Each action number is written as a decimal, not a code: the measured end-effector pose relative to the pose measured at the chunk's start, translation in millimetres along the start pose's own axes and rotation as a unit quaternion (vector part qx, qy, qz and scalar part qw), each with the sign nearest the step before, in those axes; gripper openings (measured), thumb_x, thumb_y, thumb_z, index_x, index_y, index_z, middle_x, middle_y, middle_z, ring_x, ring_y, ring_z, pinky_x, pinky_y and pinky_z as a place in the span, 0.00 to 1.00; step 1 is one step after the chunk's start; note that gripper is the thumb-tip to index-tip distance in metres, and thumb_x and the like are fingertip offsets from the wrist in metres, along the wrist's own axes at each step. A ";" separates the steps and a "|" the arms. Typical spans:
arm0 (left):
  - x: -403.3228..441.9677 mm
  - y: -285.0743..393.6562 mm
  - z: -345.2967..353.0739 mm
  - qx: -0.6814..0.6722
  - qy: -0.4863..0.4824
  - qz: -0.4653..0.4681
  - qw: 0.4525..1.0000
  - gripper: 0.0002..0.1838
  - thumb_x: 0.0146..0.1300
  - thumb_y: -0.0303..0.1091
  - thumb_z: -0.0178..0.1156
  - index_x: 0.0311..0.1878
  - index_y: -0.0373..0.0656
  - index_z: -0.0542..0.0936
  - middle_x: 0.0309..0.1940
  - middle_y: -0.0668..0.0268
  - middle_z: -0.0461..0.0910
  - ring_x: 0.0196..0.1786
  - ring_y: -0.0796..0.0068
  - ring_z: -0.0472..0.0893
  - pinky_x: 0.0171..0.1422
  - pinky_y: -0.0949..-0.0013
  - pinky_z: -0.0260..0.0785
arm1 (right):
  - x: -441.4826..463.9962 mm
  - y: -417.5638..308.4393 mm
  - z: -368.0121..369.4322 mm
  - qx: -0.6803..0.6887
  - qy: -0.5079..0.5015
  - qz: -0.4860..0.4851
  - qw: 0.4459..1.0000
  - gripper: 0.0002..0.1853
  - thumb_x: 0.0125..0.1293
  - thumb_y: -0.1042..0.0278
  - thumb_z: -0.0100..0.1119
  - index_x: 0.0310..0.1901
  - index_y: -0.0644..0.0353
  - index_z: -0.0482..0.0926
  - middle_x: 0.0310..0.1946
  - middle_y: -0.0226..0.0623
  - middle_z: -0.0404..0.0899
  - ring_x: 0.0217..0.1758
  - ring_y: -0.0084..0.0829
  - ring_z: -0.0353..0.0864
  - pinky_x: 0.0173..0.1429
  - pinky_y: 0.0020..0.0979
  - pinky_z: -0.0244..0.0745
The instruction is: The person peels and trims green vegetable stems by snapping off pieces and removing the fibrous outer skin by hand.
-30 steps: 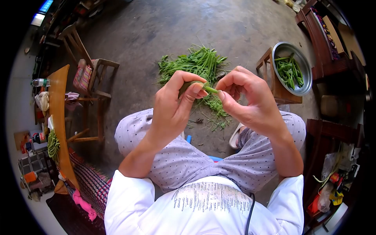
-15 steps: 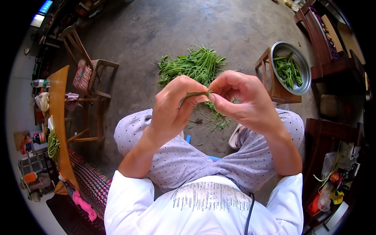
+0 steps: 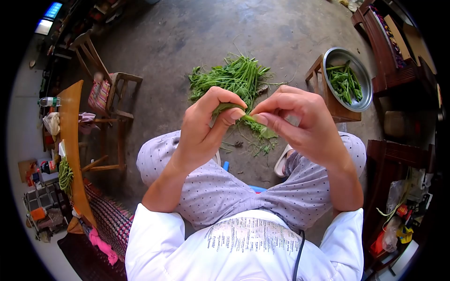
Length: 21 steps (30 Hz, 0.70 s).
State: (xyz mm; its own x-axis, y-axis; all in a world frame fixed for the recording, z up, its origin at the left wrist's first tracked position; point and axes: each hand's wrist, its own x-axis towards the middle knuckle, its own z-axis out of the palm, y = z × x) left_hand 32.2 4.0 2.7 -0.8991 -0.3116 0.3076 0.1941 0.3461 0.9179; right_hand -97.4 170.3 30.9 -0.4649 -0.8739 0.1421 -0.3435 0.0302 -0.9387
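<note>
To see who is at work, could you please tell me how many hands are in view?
2: the left hand and the right hand, facing each other, both pinching the same stem.

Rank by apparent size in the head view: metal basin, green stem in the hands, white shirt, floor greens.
1. White shirt
2. Metal basin and floor greens: too close to rank, greens partly hidden
3. Green stem, partly covered

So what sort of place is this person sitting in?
Probably a room in a home, though I can't be certain: there's a wooden chair, a pile of greens on the bare floor, and a metal basin on a wooden stool.
</note>
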 end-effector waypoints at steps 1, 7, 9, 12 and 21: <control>0.3 0.7 0.2 0.000 0.000 -0.001 1.000 0.05 0.66 0.27 0.61 0.43 0.40 0.77 0.30 0.66 0.77 0.31 0.78 0.75 0.37 0.74 0.67 | -0.1 -0.6 1.7 0.000 0.000 0.001 1.000 0.06 0.61 0.80 0.64 0.40 0.66 0.84 0.31 0.32 0.78 0.32 0.18 0.77 0.35 0.21 0.72; 2.4 1.7 3.1 0.124 -0.032 0.050 0.991 0.05 0.68 0.30 0.60 0.42 0.38 0.77 0.32 0.66 0.76 0.33 0.79 0.74 0.37 0.76 0.66 | -1.0 2.4 8.6 -0.053 0.027 -0.016 0.998 0.05 0.58 0.74 0.66 0.35 0.65 0.84 0.25 0.41 0.79 0.26 0.35 0.81 0.32 0.31 0.75; 2.7 0.3 4.3 0.147 -0.032 0.071 0.986 0.05 0.68 0.29 0.60 0.42 0.38 0.77 0.31 0.64 0.76 0.31 0.76 0.74 0.36 0.74 0.66 | -0.9 4.7 10.4 -0.085 0.028 -0.028 0.996 0.05 0.58 0.73 0.66 0.34 0.64 0.84 0.24 0.40 0.78 0.25 0.37 0.79 0.30 0.33 0.73; 1.9 2.1 6.5 0.140 -0.028 0.049 0.989 0.05 0.64 0.25 0.61 0.41 0.38 0.77 0.32 0.60 0.76 0.33 0.62 0.77 0.37 0.65 0.69 | -1.1 6.6 13.7 -0.086 0.031 -0.039 0.995 0.04 0.57 0.73 0.65 0.33 0.65 0.84 0.22 0.40 0.76 0.24 0.39 0.78 0.30 0.35 0.72; -0.8 -1.0 8.0 0.143 -0.032 0.045 0.988 0.03 0.69 0.27 0.57 0.42 0.38 0.76 0.31 0.65 0.75 0.27 0.79 0.72 0.31 0.75 0.65 | -0.1 6.4 16.0 -0.097 0.022 -0.061 0.993 0.04 0.56 0.75 0.64 0.32 0.66 0.82 0.23 0.41 0.75 0.25 0.41 0.78 0.31 0.37 0.72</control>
State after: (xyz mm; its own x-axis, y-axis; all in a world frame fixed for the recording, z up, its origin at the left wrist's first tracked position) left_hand 29.6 11.0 -0.5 -0.9083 -0.2148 0.3590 0.1631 0.6084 0.7767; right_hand -86.5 162.8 19.9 -0.4443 -0.8549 0.2680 -0.5479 0.0226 -0.8362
